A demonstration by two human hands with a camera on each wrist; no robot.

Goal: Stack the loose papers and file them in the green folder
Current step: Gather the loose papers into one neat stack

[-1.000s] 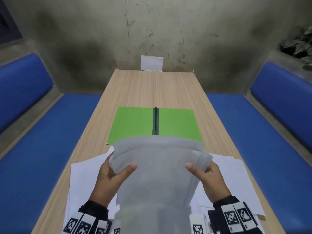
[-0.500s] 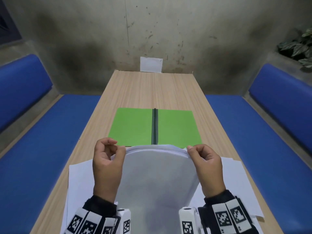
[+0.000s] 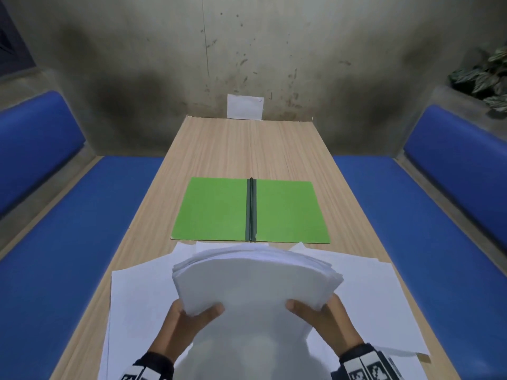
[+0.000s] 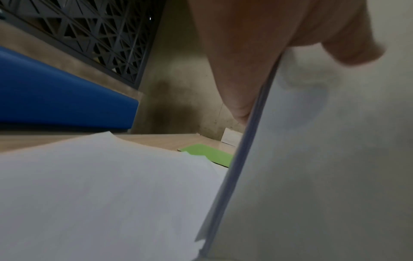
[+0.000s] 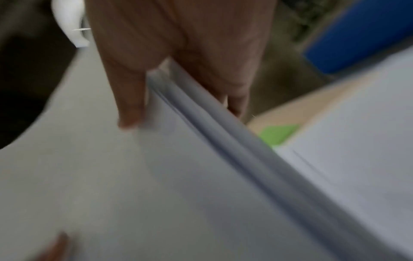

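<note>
At the six o'clock end of the tabletop [image 3: 241, 149] I hold a stack of papers [image 3: 255, 283] up off the surface, one hand at each side edge. My left hand [image 3: 183, 327] grasps the left edge, thumb lying across the near face and fingers hidden behind the sheets; my right hand [image 3: 326, 316] grasps the right edge the same way. So each grip is closed on the stack. The stack bows, its far edge arching toward twelve o'clock, and the sheet edges fan out slightly at both upper corners, so they are not squared. In the left wrist view the stack's layered edge [image 4: 243, 141] runs steeply down past my palm [image 4: 241, 53], and in the right wrist view, which is blurred, my thumb [image 5: 129, 98] presses the near face while the fingers [image 5: 228, 74] back the far side.

Beneath the stack, more loose sheets [image 3: 142, 292] lie spread flat on the tabletop, reaching out toward nine and three o'clock.

The green folder [image 3: 216, 209] lies open and flat just beyond those sheets, toward twelve o'clock, its dark spine [image 3: 251, 209] running straight away from me. It carries no paper.

At the far twelve o'clock end a small white card [image 3: 245, 106] stands against the stained wall [image 3: 274, 50]. Blue benches [image 3: 71, 242] flank the tabletop at nine and three, and a leafy plant [image 3: 485, 75] sits at about two o'clock.
</note>
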